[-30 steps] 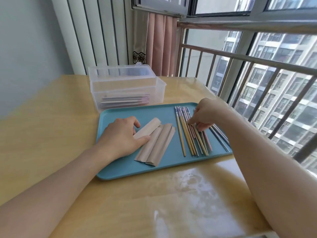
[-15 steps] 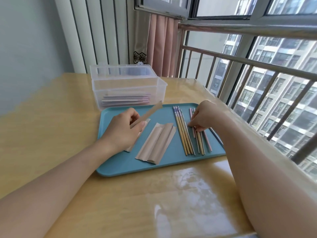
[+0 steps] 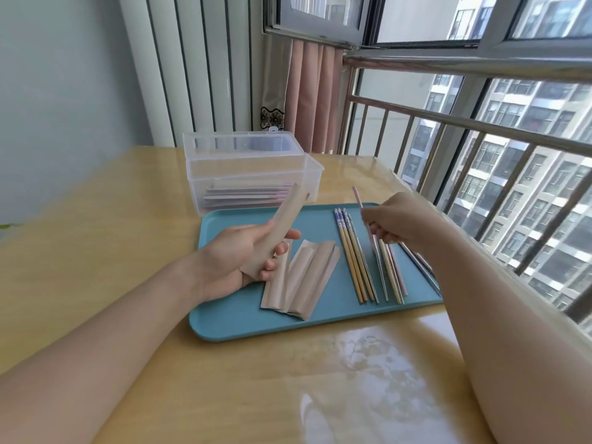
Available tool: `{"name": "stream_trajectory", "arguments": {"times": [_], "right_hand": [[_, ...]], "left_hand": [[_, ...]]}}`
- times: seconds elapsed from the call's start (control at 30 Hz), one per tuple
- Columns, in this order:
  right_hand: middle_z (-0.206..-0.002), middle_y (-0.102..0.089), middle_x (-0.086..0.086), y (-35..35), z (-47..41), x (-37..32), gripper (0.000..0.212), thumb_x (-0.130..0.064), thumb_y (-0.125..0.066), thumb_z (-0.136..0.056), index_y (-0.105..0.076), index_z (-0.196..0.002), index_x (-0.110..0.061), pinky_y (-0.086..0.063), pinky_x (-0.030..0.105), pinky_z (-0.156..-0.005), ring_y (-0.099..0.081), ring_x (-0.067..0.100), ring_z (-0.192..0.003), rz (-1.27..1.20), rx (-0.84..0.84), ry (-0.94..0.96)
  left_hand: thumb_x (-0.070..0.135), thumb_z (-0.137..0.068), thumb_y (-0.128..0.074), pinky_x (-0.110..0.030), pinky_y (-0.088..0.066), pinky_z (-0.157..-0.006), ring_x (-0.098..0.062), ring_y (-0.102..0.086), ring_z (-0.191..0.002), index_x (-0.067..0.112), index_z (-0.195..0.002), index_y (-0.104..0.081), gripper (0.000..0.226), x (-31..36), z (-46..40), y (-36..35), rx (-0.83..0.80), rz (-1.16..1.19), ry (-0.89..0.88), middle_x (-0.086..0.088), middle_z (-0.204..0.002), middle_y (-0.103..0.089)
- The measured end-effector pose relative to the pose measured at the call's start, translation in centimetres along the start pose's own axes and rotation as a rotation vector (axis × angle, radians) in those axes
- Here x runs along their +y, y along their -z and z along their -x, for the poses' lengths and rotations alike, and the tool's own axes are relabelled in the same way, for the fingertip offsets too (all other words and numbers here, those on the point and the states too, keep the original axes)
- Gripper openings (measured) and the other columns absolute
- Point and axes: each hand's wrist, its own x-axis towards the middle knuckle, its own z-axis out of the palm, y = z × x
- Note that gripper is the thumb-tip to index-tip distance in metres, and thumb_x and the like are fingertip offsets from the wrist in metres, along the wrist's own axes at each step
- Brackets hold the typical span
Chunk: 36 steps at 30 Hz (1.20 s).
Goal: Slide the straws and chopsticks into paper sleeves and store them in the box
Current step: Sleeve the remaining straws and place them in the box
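1. Both hands have risen off the tray since the earlier frames: the left hand (image 3: pixel 238 261) has lifted one sleeve (image 3: pixel 278 232) clear of the pile, and the right hand (image 3: pixel 395 221) has raised a pink straw (image 3: pixel 359 201) out of the row.
2. Left fingers and thumb are curled round the lower half of the sleeve, which tilts up and away toward the box (image 3: pixel 253 177). I cannot tell whether its far mouth is open.
3. Right fingertips pinch the straw near its middle; its upper end points up toward the box, its lower end dips toward the tray (image 3: pixel 243 328).
4. Straw and sleeve are near each other but apart, not yet lined up.
5. Risks from here, as I judge them:
   - a squeezed sleeve may stay flat, so the straw tip catches the paper edge and crumples or tears it;
   - a light mid-length pinch lets the straw swing or slip, dropping it among the chopsticks (image 3: pixel 354 254);
   - a low right wrist could nudge the remaining straws (image 3: pixel 392 270) toward the tray rim.
6. Spare sleeves (image 3: pixel 301 277) lie flat on the tray just below the left hand; a careless return could scatter them.
7. Behind the tray on the surface (image 3: pixel 112 251), the box stands open with sleeved pieces already inside.
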Motion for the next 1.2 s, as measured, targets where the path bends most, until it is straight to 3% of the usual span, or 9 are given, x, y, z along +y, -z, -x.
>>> {"name": "stream_trajectory", "arguments": {"times": [0.13,0.33,0.47,0.6,0.87,0.97,1.03,1.1,1.2], "right_hand": [[-0.079,-0.062,0.015,-0.3,1.3,-1.1,0.015,-0.003,-0.058,-0.096,-0.063,-0.101,0.011,-0.046,0.012,-0.049,-0.051,0.008,-0.055,-0.635,-0.250,0.102],[-0.078,-0.067,0.013,-3.1,1.3,-1.6,0.010,0.000,-0.055,-0.098,-0.059,-0.107,-0.001,-0.052,0.014,-0.051,-0.058,0.010,-0.058,-0.933,-0.388,0.243],[-0.075,-0.061,0.006,-2.9,0.9,-1.1,0.013,-0.005,-0.055,-0.098,-0.067,-0.103,-0.006,-0.049,0.026,-0.066,-0.054,0.015,-0.068,-0.830,-0.387,0.263],[-0.077,-0.061,0.008,-1.4,0.9,-0.5,0.017,-0.010,-0.066,-0.091,-0.071,-0.104,0.000,-0.048,0.022,-0.060,-0.053,0.012,-0.064,-0.671,-0.397,0.243],[-0.068,-0.057,0.006,0.9,0.4,0.7,0.012,-0.009,-0.073,-0.081,-0.069,-0.087,0.001,-0.038,0.014,-0.043,-0.044,0.009,-0.054,-0.562,-0.363,0.193],[-0.071,-0.058,0.007,1.1,0.4,0.9,0.010,-0.009,-0.072,-0.083,-0.071,-0.088,0.000,-0.037,0.015,-0.044,-0.046,0.009,-0.055,-0.536,-0.388,0.206],[-0.070,-0.059,0.007,0.8,0.6,0.9,0.023,-0.011,-0.073,-0.080,-0.070,-0.096,0.006,-0.037,0.015,-0.045,-0.048,0.010,-0.056,-0.473,-0.453,0.218],[-0.070,-0.060,0.008,0.3,0.9,0.7,0.031,-0.009,-0.073,-0.078,-0.068,-0.100,0.012,-0.039,0.015,-0.047,-0.049,0.011,-0.058,-0.431,-0.498,0.235],[-0.072,-0.066,0.011,-0.7,1.1,0.4,0.022,-0.009,-0.076,-0.074,-0.072,-0.091,0.004,-0.047,0.016,-0.050,-0.055,0.013,-0.060,-0.444,-0.495,0.237]], "left_hand": [[0.040,-0.107,-0.033,-0.023,-0.030,-0.049,-0.010,-0.032,-0.055,0.004,-0.126,-0.062,0.050,0.2,-0.1,0.6,-0.048,0.032,0.032,0.001,-0.074,-0.045],[0.025,-0.102,-0.052,-0.021,-0.036,-0.048,-0.010,-0.038,-0.058,0.008,-0.114,-0.062,0.024,-0.1,-0.3,0.7,-0.041,-0.072,-0.033,0.002,-0.077,-0.045],[0.020,-0.097,-0.060,-0.022,-0.045,-0.052,-0.011,-0.051,-0.060,0.014,-0.094,-0.059,0.007,-0.1,0.0,0.6,-0.044,-0.169,-0.091,-0.001,-0.080,-0.055],[0.020,-0.099,-0.057,-0.026,-0.055,-0.058,-0.019,-0.066,-0.066,0.006,-0.112,-0.062,0.020,0.3,0.5,0.8,-0.024,-0.219,-0.113,-0.010,-0.085,-0.072],[0.036,-0.102,-0.050,-0.018,-0.032,-0.039,-0.009,-0.039,-0.044,0.011,-0.121,-0.064,0.035,1.0,0.6,1.7,0.014,-0.288,-0.065,0.002,-0.066,-0.054],[0.044,-0.099,-0.049,-0.019,-0.033,-0.040,-0.011,-0.041,-0.046,0.012,-0.119,-0.065,0.041,1.1,0.7,1.5,0.025,-0.277,-0.068,0.000,-0.067,-0.056],[0.045,-0.098,-0.052,-0.019,-0.037,-0.041,-0.011,-0.045,-0.048,0.013,-0.114,-0.067,0.039,0.9,0.6,1.4,0.076,-0.261,-0.093,0.000,-0.069,-0.059],[0.040,-0.095,-0.059,-0.019,-0.040,-0.042,-0.010,-0.049,-0.050,0.011,-0.107,-0.067,0.033,0.7,0.3,1.4,0.134,-0.257,-0.129,0.000,-0.072,-0.062],[0.029,-0.091,-0.070,-0.018,-0.041,-0.043,-0.009,-0.052,-0.052,0.007,-0.103,-0.068,0.025,0.3,0.0,1.5,0.170,-0.280,-0.147,0.000,-0.075,-0.068]]}}
